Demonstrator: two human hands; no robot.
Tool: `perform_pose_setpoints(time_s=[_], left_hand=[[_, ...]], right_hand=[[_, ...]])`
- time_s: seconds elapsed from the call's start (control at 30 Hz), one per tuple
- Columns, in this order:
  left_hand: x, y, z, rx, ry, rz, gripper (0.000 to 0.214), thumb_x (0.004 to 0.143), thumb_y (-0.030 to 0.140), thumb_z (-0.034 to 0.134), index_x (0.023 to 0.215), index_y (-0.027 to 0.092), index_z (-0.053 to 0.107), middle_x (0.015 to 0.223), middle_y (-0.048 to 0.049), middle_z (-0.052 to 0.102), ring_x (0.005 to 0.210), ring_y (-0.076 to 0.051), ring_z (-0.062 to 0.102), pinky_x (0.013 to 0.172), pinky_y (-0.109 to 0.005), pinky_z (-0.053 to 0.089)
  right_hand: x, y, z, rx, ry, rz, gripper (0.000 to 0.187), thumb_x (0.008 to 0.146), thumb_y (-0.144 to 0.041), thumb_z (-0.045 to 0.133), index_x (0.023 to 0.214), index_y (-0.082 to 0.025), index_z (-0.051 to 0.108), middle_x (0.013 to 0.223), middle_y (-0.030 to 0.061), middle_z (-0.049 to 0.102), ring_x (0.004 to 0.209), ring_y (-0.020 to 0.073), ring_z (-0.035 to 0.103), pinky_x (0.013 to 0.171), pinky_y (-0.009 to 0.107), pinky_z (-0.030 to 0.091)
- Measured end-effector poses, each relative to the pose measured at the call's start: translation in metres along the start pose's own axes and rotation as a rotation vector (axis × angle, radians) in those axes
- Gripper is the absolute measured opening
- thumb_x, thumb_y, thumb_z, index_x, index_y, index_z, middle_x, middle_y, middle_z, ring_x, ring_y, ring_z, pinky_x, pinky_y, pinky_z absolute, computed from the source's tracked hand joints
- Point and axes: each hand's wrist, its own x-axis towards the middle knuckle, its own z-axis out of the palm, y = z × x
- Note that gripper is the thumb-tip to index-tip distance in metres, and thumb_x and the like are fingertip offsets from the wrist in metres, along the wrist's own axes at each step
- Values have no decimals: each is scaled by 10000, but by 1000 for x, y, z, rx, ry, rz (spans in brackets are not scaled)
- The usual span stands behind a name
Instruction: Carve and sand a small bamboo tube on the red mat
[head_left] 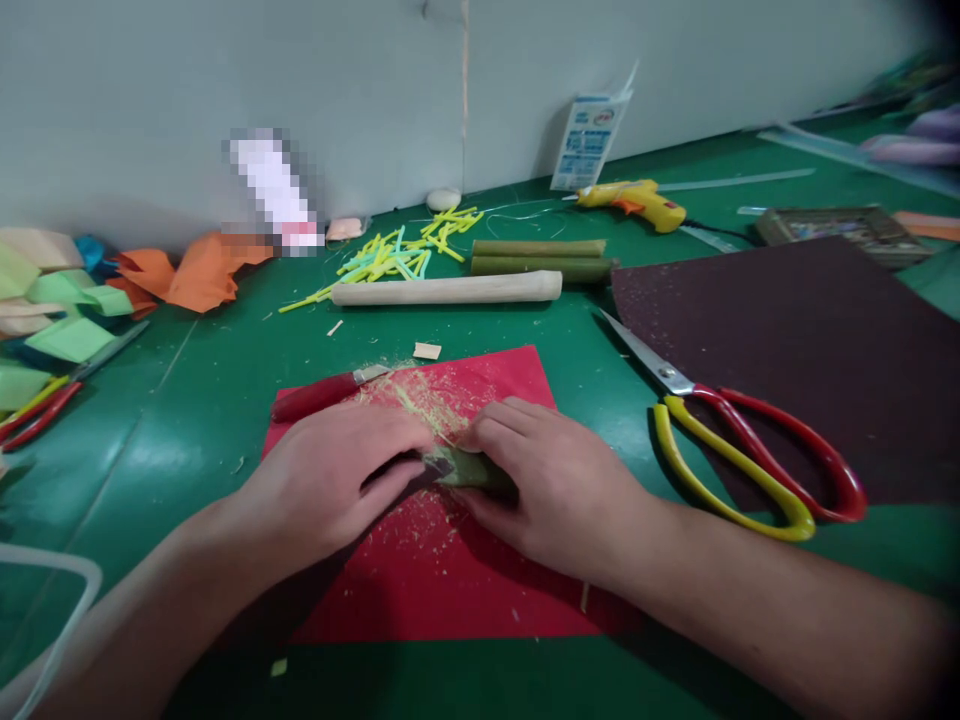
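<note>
My right hand (547,460) is closed around a short piece of green bamboo (476,470) above a red sheet (405,590). At the bamboo's left end, my left hand (345,465) pinches a dark piece of sandpaper (437,466), whose colour matches the big sheet on the right. The fingers hide much of both pieces. Pale shavings and dust (424,400) are scattered over the red sheet. A red-handled knife (319,395) lies on the sheet's upper left, just beyond my left hand.
Large scissors (690,385) lie right of my right hand beside a dark sheet (795,350). Behind are a peeled pale stick (446,289), green bamboo pieces (540,265), yellow strips (386,257) and a yellow glue gun (637,202). Coloured paper (71,340) and another cutter (45,415) lie left.
</note>
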Motion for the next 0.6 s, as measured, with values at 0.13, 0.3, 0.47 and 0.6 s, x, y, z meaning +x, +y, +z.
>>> perform_pose_setpoints(time_s=[0.13, 0.3, 0.47, 0.6], left_hand=[[-1, -3, -1, 33, 83, 67, 129, 883, 233, 492, 961, 221, 593, 1074, -20, 585, 964, -151, 562, 839, -279, 452], [-4, 4, -1, 122, 45, 21, 253, 842, 395, 548, 1006, 209, 600, 1083, -58, 586, 939, -195, 571, 762, -311, 483], [-4, 14, 4, 79, -1, -120, 290, 812, 390, 579, 1043, 216, 564, 1085, -44, 584, 939, -195, 577, 783, -321, 501], [-4, 13, 6, 15, 19, -115, 296, 810, 253, 536, 1105, 223, 533, 1142, -50, 560, 999, -200, 564, 825, -323, 502]], right_hand=[[-1, 0, 1, -17, 22, 1, 163, 804, -301, 548, 846, -149, 588, 845, 67, 594, 804, 207, 527, 705, 330, 433], [-3, 1, 1, 2, 5, -2, 200, 800, -294, 556, 929, -146, 594, 878, 72, 597, 836, 213, 528, 732, 337, 432], [-2, 1, 1, -1, 0, 10, 191, 802, -303, 553, 906, -148, 594, 875, 72, 599, 837, 214, 533, 727, 337, 429], [-2, 1, 2, -9, 8, 5, 205, 808, -323, 545, 905, -149, 590, 875, 73, 598, 830, 214, 533, 708, 330, 427]])
